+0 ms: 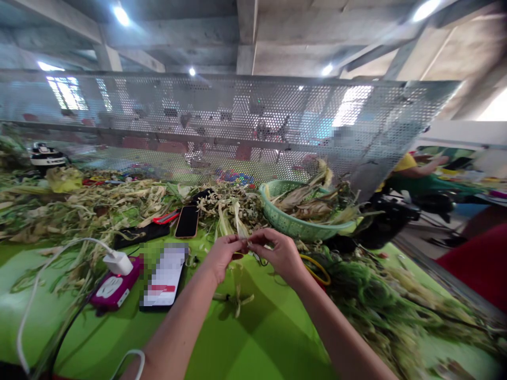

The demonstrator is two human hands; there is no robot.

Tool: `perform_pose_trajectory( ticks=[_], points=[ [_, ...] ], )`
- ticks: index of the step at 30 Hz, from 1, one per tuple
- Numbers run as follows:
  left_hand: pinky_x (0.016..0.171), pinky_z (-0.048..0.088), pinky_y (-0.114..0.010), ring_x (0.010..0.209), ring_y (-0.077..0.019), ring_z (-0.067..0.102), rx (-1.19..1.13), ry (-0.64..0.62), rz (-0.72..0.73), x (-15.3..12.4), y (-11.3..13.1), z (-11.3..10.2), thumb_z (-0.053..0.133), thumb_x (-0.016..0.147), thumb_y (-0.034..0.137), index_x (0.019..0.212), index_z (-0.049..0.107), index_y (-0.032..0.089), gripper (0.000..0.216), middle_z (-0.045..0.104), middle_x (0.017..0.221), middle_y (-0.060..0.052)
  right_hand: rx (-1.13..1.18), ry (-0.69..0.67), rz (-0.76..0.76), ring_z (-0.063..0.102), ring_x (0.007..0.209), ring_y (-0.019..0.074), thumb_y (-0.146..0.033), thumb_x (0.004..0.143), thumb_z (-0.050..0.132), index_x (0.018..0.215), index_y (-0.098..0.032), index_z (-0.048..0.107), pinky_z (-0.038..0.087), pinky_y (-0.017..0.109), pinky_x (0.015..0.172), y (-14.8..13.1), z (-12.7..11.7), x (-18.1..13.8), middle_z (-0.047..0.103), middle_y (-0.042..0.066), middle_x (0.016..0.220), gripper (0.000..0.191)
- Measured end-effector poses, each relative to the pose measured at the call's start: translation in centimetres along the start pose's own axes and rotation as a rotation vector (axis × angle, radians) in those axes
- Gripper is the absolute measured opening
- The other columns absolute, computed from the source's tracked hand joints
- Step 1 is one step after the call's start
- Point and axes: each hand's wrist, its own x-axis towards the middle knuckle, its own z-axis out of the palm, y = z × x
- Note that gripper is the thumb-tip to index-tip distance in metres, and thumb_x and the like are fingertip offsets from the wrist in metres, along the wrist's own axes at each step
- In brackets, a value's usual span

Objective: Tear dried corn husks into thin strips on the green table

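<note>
My left hand and my right hand meet over the green table, fingertips pinched together. Between them is a pale dried corn husk strip, its ends sticking up beyond the fingers. Exactly how the fingers grip it is too small to make out. Just below the hands lies a small knotted husk piece with several short arms. Behind the strip is a heap of small husk pieces. A yellow ring-shaped cord lies beside my right wrist.
A green basket of husks stands behind my right hand. At left are a lit phone, a dark phone, red-handled scissors and a purple power strip with cables. A perforated metal screen stands behind; another person's arm shows right.
</note>
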Motion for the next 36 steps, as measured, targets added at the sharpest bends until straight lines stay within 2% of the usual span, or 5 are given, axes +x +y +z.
perform_pose_trajectory(
  ticks=[11, 18, 27, 31, 36],
  points=[
    [0.064, 0.035, -0.025, 0.063, -0.0120, 0.055, 0.121, 0.008, 0.043, -0.1, 0.3, 0.1, 0.074, 0.059, 0.033, 0.071, 0.068, 0.014, 0.023, 0.064, 0.065, -0.002, -0.022, -0.024, 0.071, 0.053, 0.067, 0.0145, -0.025, 0.074, 0.062, 0.075, -0.019, 0.062, 0.042, 0.025, 0.063, 0.2, -0.2, 0.2, 0.059, -0.001, 0.069, 0.006],
    [0.066, 0.038, -0.024, 0.063, -0.0115, 0.056, 0.112, -0.003, 0.044, -0.1, 0.4, 0.1, 0.075, 0.060, 0.031, 0.074, 0.070, 0.013, 0.023, 0.066, 0.068, -0.003, 0.215, 0.073, 0.193, 0.044, 0.060, 0.0119, -0.029, 0.072, 0.062, 0.073, -0.018, 0.057, 0.036, 0.023, 0.057, -0.2, -0.4, 0.3, 0.051, -0.003, 0.063, 0.012],
    [0.066, 0.037, -0.024, 0.066, -0.0124, 0.055, 0.161, -0.079, 0.043, -0.6, 0.9, 0.2, 0.074, 0.062, 0.031, 0.080, 0.073, 0.013, 0.025, 0.068, 0.076, -0.005, 0.642, 0.175, 0.290, 0.050, 0.059, 0.0086, -0.026, 0.072, 0.067, 0.073, -0.018, 0.058, 0.042, 0.022, 0.062, -0.5, -1.1, 0.3, 0.067, 0.002, 0.089, 0.012],
    [0.068, 0.039, -0.024, 0.067, -0.0119, 0.054, 0.164, -0.116, 0.049, -0.5, 0.9, 0.1, 0.073, 0.060, 0.027, 0.080, 0.074, 0.014, 0.024, 0.068, 0.077, -0.005, 0.842, 0.244, 0.354, 0.059, 0.060, 0.0115, -0.026, 0.069, 0.070, 0.073, -0.019, 0.057, 0.047, 0.024, 0.062, -0.5, -1.1, 0.3, 0.068, 0.001, 0.079, 0.015],
    [0.066, 0.041, -0.023, 0.064, -0.0102, 0.052, 0.168, -0.039, 0.045, -0.1, 0.9, -0.5, 0.065, 0.061, 0.022, 0.080, 0.074, 0.016, 0.021, 0.067, 0.078, -0.003, 0.892, 0.441, 0.312, 0.063, 0.060, 0.0125, -0.023, 0.063, 0.073, 0.073, -0.019, 0.057, 0.051, 0.025, 0.064, -0.1, -2.8, 0.8, 0.065, -0.003, 0.067, 0.019]
  ],
)
